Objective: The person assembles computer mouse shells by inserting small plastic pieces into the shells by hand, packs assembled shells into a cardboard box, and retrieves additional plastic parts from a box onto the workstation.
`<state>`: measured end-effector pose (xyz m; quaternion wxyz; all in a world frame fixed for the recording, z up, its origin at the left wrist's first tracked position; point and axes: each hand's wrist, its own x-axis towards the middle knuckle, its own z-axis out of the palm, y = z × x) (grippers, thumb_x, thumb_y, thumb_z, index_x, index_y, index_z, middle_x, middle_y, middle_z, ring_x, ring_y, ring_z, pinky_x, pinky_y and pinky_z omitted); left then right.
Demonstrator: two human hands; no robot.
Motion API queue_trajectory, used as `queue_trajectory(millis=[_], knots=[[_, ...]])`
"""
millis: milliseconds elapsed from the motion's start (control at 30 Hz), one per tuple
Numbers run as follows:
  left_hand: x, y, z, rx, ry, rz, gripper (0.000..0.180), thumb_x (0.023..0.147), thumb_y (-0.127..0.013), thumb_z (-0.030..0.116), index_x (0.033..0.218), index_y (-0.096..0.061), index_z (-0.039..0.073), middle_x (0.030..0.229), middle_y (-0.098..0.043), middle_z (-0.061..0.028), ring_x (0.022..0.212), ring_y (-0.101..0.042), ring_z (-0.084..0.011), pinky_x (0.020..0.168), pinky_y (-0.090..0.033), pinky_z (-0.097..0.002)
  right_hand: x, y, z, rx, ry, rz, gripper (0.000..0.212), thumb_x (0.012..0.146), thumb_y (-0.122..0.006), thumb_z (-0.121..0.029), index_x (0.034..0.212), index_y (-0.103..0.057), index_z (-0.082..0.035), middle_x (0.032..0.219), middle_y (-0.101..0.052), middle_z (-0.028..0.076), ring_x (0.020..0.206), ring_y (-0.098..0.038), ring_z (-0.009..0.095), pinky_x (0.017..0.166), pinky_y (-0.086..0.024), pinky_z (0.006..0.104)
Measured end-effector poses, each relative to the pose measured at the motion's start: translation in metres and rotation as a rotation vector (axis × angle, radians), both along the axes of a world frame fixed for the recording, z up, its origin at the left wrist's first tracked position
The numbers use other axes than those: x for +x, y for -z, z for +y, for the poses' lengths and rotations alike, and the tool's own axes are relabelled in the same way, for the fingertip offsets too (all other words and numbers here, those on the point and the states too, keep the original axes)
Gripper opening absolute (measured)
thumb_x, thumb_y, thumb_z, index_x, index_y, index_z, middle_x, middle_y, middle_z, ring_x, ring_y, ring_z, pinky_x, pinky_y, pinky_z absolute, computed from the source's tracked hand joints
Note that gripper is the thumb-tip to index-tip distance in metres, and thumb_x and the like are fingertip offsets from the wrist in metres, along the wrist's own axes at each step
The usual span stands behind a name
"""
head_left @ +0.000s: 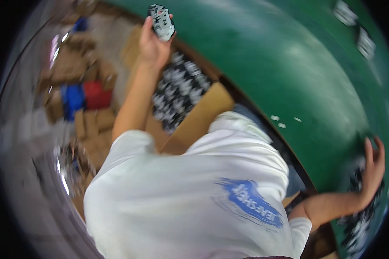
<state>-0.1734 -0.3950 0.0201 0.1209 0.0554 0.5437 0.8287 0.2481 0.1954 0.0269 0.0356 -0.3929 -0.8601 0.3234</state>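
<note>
My left hand (154,51) is raised at the top, closed around a palm-sized oval part (162,25) with a pale face, dark slots and a black rim. Below that hand stands an open cardboard box (212,101), filled with many similar black-and-white parts (179,88). On the far right my right hand (374,168) hovers at the green table (263,60), its fingers apart and nothing visible in them. Close to it lies a blurred heap of black-and-white parts (359,224).
Two more pale parts (345,13) lie at the table's far right. Small white pieces (278,121) rest near the table's edge. On the left are cardboard boxes (69,64), a blue bin (73,100) and a red bin (97,94).
</note>
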Motion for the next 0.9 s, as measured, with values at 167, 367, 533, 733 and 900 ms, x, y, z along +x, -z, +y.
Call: queue_trajectory(millis=[167, 367, 533, 733, 900], knots=[[0.035, 0.076, -0.186, -0.861, -0.706, 0.021, 0.064, 0.097, -0.079, 0.039, 0.149, -0.057, 0.008, 0.119, -0.068, -0.0057, 0.096, -0.061, -0.0119, 0.076, -0.052, -0.0291, -0.024, 0.001, 0.004, 0.169, -0.132, -0.204, 0.042, 0.105, -0.072, -0.037, 0.133, -0.067, -0.006, 0.102, -0.07, 0.008, 0.097, -0.062, 0.017, 0.093, -0.048, 0.0289], [0.184, 0.171, -0.316, -1.581, -0.327, -0.325, 0.096, 0.076, -0.093, 0.033, 0.155, -0.046, 0.003, 0.149, -0.058, -0.0267, 0.138, -0.057, -0.0396, 0.115, -0.047, -0.0453, -0.035, 0.038, 0.015, 0.11, -0.134, 0.016, 0.046, 0.105, -0.073, -0.035, 0.138, -0.064, -0.005, 0.115, -0.069, 0.008, 0.106, -0.064, 0.017, 0.101, -0.048, 0.0305], [0.27, 0.183, -0.294, -1.672, -0.088, -0.371, 0.102, 0.074, -0.094, 0.031, 0.157, -0.039, 0.006, 0.151, -0.053, -0.0275, 0.142, -0.05, -0.0436, 0.121, -0.041, -0.0473, -0.033, 0.04, 0.019, 0.173, -0.035, 0.078, 0.052, 0.103, -0.076, -0.036, 0.144, -0.063, -0.006, 0.111, -0.069, 0.007, 0.104, -0.064, 0.016, 0.098, -0.049, 0.0294], [0.298, 0.181, -0.268, -1.914, 0.114, -0.255, 0.078, 0.079, -0.087, 0.018, 0.146, -0.049, 0.016, 0.145, -0.054, -0.0162, 0.138, -0.049, -0.0412, 0.117, -0.041, -0.0508, -0.055, 0.032, -0.011, 0.176, -0.11, 0.125, 0.049, 0.106, -0.072, -0.037, 0.142, -0.068, -0.004, 0.124, -0.073, 0.009, 0.109, -0.068, 0.018, 0.099, -0.051, 0.0304], [0.275, 0.191, -0.266, -1.997, 0.05, -0.159, 0.083, 0.08, -0.086, 0.015, 0.152, -0.045, 0.016, 0.148, -0.051, -0.0162, 0.143, -0.046, -0.0399, 0.12, -0.038, -0.0526, -0.059, 0.034, -0.012, 0.223, -0.269, 0.191, 0.038, 0.111, -0.064, -0.028, 0.139, -0.071, -0.005, 0.132, -0.073, 0.008, 0.12, -0.066, 0.018, 0.107, -0.048, 0.0296]])
